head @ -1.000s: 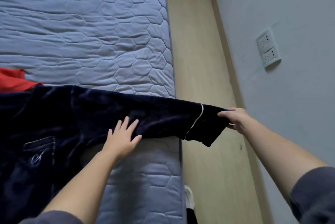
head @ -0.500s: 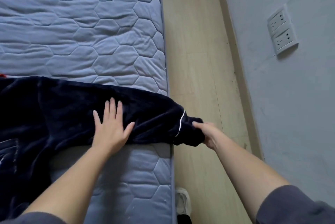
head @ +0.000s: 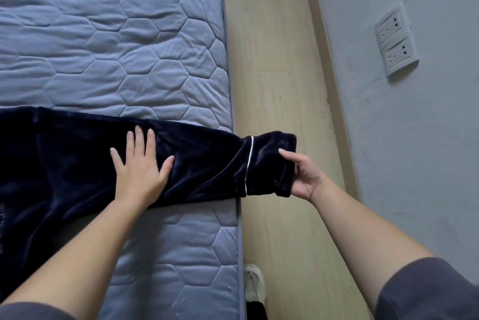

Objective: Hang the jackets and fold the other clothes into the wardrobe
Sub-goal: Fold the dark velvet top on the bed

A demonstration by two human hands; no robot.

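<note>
A dark navy plush garment (head: pixel 64 161) lies across the quilted blue-grey mattress (head: pixel 116 42), its sleeve cuff with thin white piping (head: pixel 267 164) reaching past the bed edge over the pale wooden floor (head: pixel 280 60). The left hand (head: pixel 141 169) presses flat and open on the sleeve. The right hand (head: pixel 302 177) pinches the cuff's end.

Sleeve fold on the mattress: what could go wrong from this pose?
1. The cuff overhangs the mattress edge, held only by the right hand; a slip would likely drop it toward the floor.
2. The left hand lies flat, not gripping; pulling the cuff could drag and wrinkle the navy garment.
</note>
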